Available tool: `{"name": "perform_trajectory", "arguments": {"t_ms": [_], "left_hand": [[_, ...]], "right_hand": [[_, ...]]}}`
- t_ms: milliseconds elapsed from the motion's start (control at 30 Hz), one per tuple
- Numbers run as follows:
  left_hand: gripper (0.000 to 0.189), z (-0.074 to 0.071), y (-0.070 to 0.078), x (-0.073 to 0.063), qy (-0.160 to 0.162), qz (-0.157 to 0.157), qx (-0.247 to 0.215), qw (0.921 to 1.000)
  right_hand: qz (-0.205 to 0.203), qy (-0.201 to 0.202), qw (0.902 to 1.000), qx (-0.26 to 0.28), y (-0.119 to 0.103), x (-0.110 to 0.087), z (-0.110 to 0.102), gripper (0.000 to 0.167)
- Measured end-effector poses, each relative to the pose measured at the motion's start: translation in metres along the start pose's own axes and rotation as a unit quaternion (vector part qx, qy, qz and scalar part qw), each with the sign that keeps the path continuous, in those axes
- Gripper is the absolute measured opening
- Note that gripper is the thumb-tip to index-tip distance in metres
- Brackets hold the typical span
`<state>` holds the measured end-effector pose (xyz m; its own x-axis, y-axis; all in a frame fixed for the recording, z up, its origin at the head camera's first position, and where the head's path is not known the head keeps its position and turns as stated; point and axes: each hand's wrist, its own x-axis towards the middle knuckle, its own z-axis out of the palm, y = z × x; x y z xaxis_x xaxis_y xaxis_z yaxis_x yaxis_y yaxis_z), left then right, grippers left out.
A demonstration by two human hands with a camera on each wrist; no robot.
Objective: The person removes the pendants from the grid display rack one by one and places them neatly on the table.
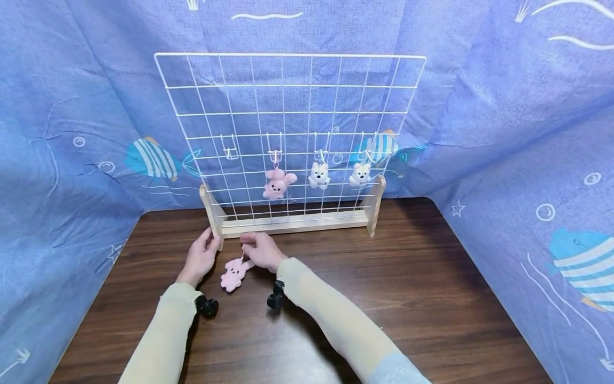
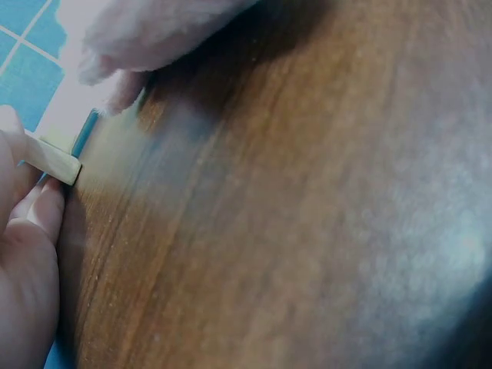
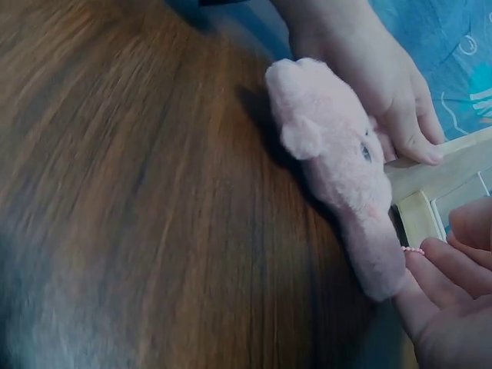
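My right hand (image 1: 263, 250) pinches the bead chain of a pink plush bunny keychain (image 1: 234, 274), which hangs close over the table in front of the rack's left end. In the right wrist view the plush (image 3: 330, 146) shows its face and long ears, the chain (image 3: 413, 249) running to the fingers. My left hand (image 1: 200, 258) grips the wooden foot (image 1: 211, 216) at the rack's left side; in the left wrist view its thumb and fingers lie on either side of that foot (image 2: 55, 160).
A white wire grid (image 1: 297, 85) stands on a wooden base (image 1: 297, 226). From its hooks hang a pink plush (image 1: 275, 186) and two white dog charms, left (image 1: 318, 177) and right (image 1: 360, 176); the leftmost hook (image 1: 230, 152) is bare. Blue fish-print cloth (image 1: 518, 133) surrounds the brown table (image 1: 431, 298).
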<state>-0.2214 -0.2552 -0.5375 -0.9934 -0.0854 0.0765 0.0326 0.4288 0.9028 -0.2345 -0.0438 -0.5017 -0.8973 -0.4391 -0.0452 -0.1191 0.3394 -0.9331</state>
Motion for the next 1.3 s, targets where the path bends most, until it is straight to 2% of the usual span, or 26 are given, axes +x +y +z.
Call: {"name": "perform_trajectory", "arguments": {"t_ms": [133,300,500,767,1067,1167,1300], "left_hand": [[0.053,0.000,0.001,0.000,-0.002,-0.005,0.004,1.0000],[0.054,0.000,0.000,0.002,-0.005,-0.002,0.002,1.0000],[0.054,-0.001,-0.002,0.003,-0.007,-0.001,0.005,1.0000],[0.055,-0.002,-0.002,0.003,-0.005,0.003,0.000,1.0000],[0.055,0.000,-0.002,0.001,-0.002,-0.005,0.006,1.0000],[0.054,0.000,-0.002,0.001,-0.002,-0.003,0.001,1.0000],[0.055,0.000,-0.002,-0.001,-0.004,-0.004,0.011,0.9999]], "right_hand": [[-0.033,-0.007,0.9968,-0.073,0.002,-0.001,-0.005,0.037],[-0.050,0.001,0.9926,-0.111,0.005,-0.003,-0.012,0.038],[-0.058,0.024,0.9947,-0.082,0.002,-0.008,-0.024,0.033],[-0.084,0.072,0.9938,0.003,-0.013,-0.017,-0.040,0.028],[-0.150,0.141,0.9769,0.059,-0.036,-0.028,-0.071,0.021],[-0.160,0.171,0.9696,0.073,-0.045,-0.032,-0.084,0.020],[-0.161,0.214,0.9615,0.063,-0.057,-0.036,-0.100,0.021]]}}
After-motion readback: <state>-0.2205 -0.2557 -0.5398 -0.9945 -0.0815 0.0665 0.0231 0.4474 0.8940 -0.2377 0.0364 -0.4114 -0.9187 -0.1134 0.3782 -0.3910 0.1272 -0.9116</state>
